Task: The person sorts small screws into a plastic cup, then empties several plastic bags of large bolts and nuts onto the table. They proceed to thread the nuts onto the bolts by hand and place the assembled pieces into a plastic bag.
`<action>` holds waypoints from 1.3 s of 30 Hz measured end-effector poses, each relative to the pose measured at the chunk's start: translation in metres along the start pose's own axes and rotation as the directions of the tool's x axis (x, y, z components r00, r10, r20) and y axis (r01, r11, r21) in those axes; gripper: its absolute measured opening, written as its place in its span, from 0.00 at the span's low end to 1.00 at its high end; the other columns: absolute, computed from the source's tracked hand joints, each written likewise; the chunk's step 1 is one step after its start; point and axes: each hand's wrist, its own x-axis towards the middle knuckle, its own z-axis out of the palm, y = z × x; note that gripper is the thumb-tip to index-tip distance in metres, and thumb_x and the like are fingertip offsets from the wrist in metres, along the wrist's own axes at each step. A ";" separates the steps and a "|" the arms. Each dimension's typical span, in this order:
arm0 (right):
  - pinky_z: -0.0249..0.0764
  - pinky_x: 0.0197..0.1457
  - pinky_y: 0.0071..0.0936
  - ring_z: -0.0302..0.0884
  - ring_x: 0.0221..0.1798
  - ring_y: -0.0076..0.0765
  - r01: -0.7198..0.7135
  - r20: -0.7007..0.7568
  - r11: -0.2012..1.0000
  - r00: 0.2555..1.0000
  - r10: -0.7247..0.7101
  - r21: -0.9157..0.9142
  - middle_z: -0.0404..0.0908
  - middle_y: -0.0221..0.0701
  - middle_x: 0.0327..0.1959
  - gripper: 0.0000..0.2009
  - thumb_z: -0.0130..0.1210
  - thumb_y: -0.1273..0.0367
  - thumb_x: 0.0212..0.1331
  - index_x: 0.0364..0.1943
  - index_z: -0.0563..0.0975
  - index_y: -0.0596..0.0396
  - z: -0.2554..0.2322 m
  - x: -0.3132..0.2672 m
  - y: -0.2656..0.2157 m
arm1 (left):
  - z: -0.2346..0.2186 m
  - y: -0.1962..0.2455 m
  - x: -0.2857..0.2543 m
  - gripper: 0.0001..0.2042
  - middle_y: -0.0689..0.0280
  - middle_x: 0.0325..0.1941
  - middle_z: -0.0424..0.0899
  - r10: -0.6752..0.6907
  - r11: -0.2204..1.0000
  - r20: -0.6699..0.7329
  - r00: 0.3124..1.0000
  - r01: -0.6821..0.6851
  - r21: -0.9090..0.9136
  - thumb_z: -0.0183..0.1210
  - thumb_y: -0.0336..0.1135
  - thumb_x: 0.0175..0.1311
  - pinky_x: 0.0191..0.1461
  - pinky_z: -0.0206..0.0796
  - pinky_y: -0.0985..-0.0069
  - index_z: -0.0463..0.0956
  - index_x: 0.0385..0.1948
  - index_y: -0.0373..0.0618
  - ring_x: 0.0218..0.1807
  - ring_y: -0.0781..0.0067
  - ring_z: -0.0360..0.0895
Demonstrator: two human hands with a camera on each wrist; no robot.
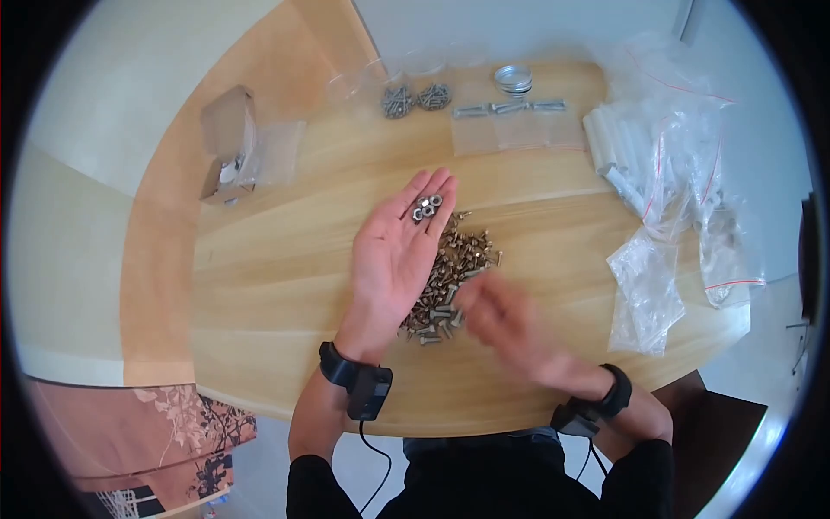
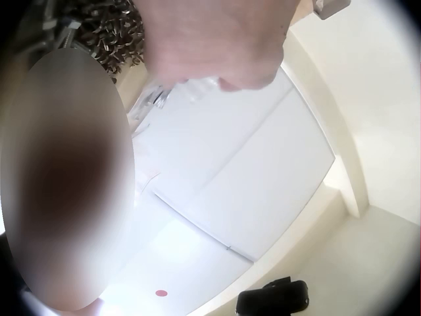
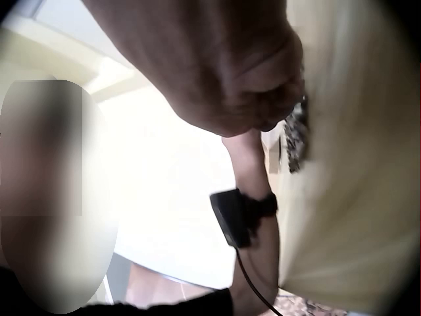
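The left hand [image 1: 393,251] is palm up with its fingers extended, and several shiny nuts [image 1: 426,208] lie on the fingers. Beside and partly behind it, a pile of bolts [image 1: 458,264] spreads on the table [image 1: 277,303]. To the right of the pile's lower part is the right hand [image 1: 510,324], blurred, its fingers bent; whether it holds anything cannot be seen. In the left wrist view the left hand [image 2: 217,39] shows from its heel side, with bolts [image 2: 108,33] beyond. The right wrist view shows the back of the right hand [image 3: 223,72], its fingertips hidden.
Tubs of screws [image 1: 398,101], stacked metal rings [image 1: 513,80] and long bolts on bags [image 1: 519,134] stand at the back. An open cardboard box [image 1: 226,130] is at the left. Plastic bags [image 1: 648,277] and white rolls [image 1: 609,143] lie at the right.
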 end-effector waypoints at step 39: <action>0.67 0.79 0.34 0.71 0.70 0.47 0.166 -0.234 0.510 0.970 0.072 0.844 0.71 0.52 0.63 0.21 0.39 0.69 0.80 0.64 0.64 0.77 -0.072 0.028 -0.002 | 0.022 -0.034 0.006 0.18 0.60 0.49 0.84 -0.189 0.850 -0.167 0.968 0.246 0.467 0.54 0.36 0.79 0.35 0.65 0.87 0.71 0.62 0.32 0.34 0.81 0.73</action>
